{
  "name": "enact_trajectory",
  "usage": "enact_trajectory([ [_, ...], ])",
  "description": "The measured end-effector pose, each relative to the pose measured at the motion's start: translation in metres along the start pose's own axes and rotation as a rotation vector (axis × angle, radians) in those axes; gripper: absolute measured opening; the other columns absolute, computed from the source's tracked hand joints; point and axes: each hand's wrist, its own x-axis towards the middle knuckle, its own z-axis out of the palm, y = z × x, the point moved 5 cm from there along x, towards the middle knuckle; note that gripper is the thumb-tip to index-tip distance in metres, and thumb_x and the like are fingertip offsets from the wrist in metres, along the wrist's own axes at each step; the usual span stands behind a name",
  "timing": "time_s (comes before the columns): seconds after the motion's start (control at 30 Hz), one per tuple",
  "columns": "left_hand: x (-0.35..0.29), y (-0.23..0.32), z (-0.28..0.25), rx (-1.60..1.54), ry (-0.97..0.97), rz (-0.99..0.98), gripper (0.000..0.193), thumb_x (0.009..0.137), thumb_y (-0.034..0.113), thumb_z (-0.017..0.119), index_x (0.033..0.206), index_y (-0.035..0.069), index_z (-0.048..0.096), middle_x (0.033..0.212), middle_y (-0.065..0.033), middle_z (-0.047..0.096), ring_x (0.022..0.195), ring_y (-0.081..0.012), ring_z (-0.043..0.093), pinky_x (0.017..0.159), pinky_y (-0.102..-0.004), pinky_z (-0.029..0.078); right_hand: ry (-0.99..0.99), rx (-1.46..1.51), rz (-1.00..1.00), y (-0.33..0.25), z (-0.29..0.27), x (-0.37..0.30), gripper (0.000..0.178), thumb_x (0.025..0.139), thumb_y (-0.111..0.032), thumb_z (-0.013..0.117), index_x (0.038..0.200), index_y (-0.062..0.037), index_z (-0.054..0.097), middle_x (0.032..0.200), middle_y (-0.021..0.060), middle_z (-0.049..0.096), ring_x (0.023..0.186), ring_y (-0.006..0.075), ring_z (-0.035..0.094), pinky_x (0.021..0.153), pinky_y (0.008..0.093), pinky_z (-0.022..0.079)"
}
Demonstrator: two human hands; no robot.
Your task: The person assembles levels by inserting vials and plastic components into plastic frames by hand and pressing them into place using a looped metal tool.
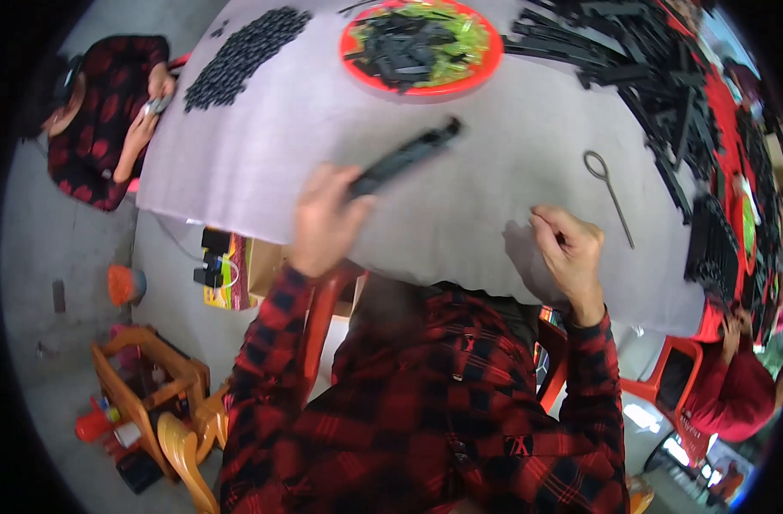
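My left hand, blurred by motion, is closed around one end of a long black plastic strip. The strip slants up to the right above the pale tablecloth, and a small hooked bit shows at its far tip. Over the right part of the table my right hand is curled closed, casting a shadow on the cloth. Whatever its fingers may hold is hidden. To the right of that hand lies a thin metal rod with a ring at one end.
A red-rimmed basin holds black strips and yellow-green pieces. Small black parts are spread at the far left. Long black strips are heaped at the right. One person sits at the left, another at the lower right.
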Motion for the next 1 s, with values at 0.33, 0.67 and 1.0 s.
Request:
enact_trajectory([
  [0.33, -0.027, -0.145, -0.080, 0.487, 0.511, -0.331, 0.039, 0.089, 0.020, 0.076, 0.118, -0.004, 0.065, 0.104, -0.0168, 0.061, 0.095, -0.0337, 0.064, 0.086, -0.0408, 0.052, 0.152, 0.089, 0.315, 0.066, -0.019, 0.025, 0.012, 0.089, -0.012, 0.071, 0.093, -0.0012, 0.073, 0.067, 0.0065, 0.065, 0.059, 0.0086, 0.057, 0.058, 0.0273, 0.049],
  [0.67, -0.034, -0.134, -0.076, 0.503, 0.473, -0.451, 0.067, 0.085, 0.020, 0.081, 0.140, 0.000, 0.049, 0.121, -0.0181, 0.051, 0.110, -0.0348, 0.060, 0.093, -0.0434, 0.050, 0.253, -0.376, 0.055, 0.127, -0.054, 0.169, 0.037, 0.086, -0.015, 0.073, 0.121, -0.0065, 0.066, 0.095, 0.0076, 0.067, 0.086, 0.0195, 0.062, 0.078, 0.0323, 0.052],
  [1.0, -0.012, -0.040, -0.045, 0.126, 0.409, -0.057, 0.026, 0.089, 0.004, 0.075, 0.114, 0.000, 0.068, 0.083, -0.0058, 0.060, 0.073, -0.0175, 0.056, 0.070, -0.0316, 0.049, -0.125, -1.146, -0.035, 0.167, -0.003, 0.246, 0.055, 0.084, -0.026, 0.077, 0.135, -0.0185, 0.058, 0.128, 0.0041, 0.060, 0.124, 0.0299, 0.052, 0.099, 0.0552, 0.045],
])
